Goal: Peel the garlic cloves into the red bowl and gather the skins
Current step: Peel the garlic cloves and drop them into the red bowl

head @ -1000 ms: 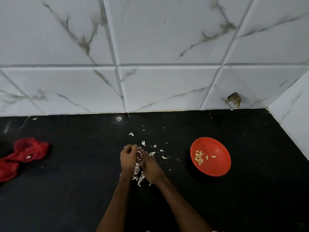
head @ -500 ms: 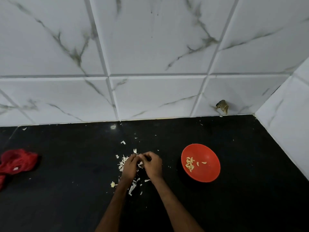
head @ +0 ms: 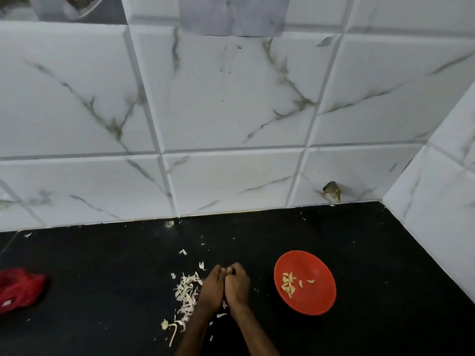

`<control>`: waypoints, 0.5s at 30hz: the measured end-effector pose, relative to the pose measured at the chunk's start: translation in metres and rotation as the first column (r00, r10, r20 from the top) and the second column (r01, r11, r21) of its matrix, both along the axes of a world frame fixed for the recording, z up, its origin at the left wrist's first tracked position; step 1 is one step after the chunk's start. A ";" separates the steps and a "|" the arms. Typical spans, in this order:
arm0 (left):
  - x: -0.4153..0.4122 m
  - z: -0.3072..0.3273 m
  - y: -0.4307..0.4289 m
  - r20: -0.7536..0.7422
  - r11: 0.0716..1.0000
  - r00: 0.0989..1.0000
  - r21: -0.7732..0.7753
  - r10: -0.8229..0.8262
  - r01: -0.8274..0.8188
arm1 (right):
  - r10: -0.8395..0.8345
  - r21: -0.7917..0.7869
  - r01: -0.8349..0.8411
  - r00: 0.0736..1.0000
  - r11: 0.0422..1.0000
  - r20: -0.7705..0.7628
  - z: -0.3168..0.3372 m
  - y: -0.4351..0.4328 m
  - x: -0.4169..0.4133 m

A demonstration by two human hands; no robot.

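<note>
My left hand (head: pixel 212 287) and my right hand (head: pixel 237 285) are pressed side by side on the black counter (head: pixel 102 265). Their curled fingertips meet at the top and pinch a small garlic clove, which the fingers almost wholly hide. Just left of my left hand lies a heap of white garlic skins (head: pixel 186 294), with loose flakes behind and in front of it. To the right of my right hand stands the red bowl (head: pixel 321 265), a short gap away. Several peeled cloves (head: pixel 289 283) lie in its left half.
A crumpled red cloth (head: pixel 18 289) lies at the counter's left edge. White marbled tiles close off the back, and a side wall (head: pixel 437 227) closes the right. A small brown lump (head: pixel 332 191) sticks out of the back wall above the counter.
The view has tilted up, so hands and bowl sit lower in frame. My hands have drawn tight together, a little right of the skin heap. The bowl's contents look the same.
</note>
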State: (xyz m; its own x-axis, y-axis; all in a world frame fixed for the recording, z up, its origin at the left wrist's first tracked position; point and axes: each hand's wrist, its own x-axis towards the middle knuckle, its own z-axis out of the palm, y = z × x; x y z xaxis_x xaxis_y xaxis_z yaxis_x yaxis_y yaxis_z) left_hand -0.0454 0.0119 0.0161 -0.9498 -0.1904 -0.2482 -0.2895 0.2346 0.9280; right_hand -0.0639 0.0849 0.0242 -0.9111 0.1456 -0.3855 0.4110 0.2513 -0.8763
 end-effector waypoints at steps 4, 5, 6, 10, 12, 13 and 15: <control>0.000 0.000 0.006 0.018 0.994 0.997 -0.079 -0.072 0.074 | 0.013 0.066 -0.014 1.000 0.998 0.015 0.003 0.009 -0.002; 0.002 -0.001 0.009 0.003 0.993 0.997 -0.082 -0.079 0.079 | 0.015 0.092 -0.016 1.000 0.996 0.010 0.003 0.012 -0.001; 0.003 -0.001 0.010 -0.012 0.994 0.997 -0.080 -0.081 0.080 | 0.019 0.102 -0.020 1.000 0.995 0.007 0.001 0.014 -0.001; 0.007 -0.006 0.008 -0.034 0.998 0.998 -0.009 -0.061 0.061 | 0.028 -0.011 -0.028 0.999 1.000 0.040 -0.005 0.022 0.001; 0.006 -0.008 0.003 -0.025 0.999 0.999 0.033 -0.031 0.031 | 0.068 -0.081 -0.062 0.996 0.995 0.062 -0.006 0.027 -0.002; 0.005 -0.008 0.000 -0.025 0.999 0.999 0.040 -0.027 0.028 | 0.092 -0.101 -0.085 0.993 0.991 0.068 -0.003 0.030 -0.003; 0.004 -0.009 -0.004 -0.026 0.999 0.999 0.019 -0.036 0.037 | 0.149 -0.092 -0.144 0.988 0.985 0.047 0.000 0.034 -0.005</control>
